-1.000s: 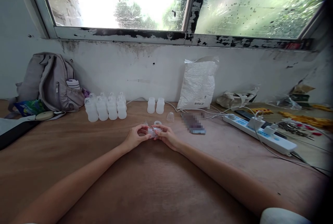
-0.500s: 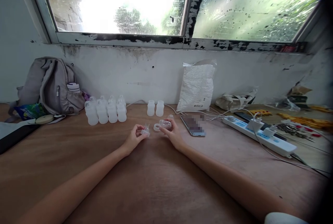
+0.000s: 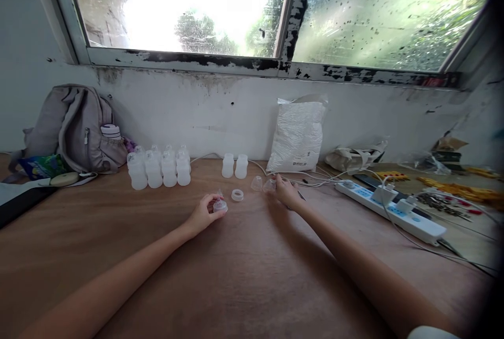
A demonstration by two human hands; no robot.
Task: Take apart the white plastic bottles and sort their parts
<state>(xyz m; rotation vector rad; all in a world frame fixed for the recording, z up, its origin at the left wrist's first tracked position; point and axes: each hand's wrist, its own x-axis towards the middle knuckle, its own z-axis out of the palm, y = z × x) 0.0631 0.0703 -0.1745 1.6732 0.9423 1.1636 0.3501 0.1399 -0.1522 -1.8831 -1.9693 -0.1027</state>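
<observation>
Bottle nipple (image 3: pixel 220 205) is held in our left hand (image 3: pixel 201 217) at the table (image 3: pixel 236 286), our right hand (image 3: pixel 288 193) is at a clear dome cap (image 3: pixel 269 186), grip unclear; capped bottles (image 3: pixel 154 175) look done, two open bottles (image 3: pixel 228 167) seem left.

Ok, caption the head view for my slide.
Left hand holding a clear teat piece, right hand at a clear cap, pale ring between.

On the wooden bench (image 3: pixel 236 276), the left hand's grip (image 3: pixel 202 216) holds a ringed bottle nipple (image 3: pixel 220 206) near a loose collar (image 3: pixel 237 195), while the right hand's grip (image 3: pixel 288 192) is at a clear dome cap (image 3: pixel 269 186) beside a second cap (image 3: pixel 256 184).
</observation>
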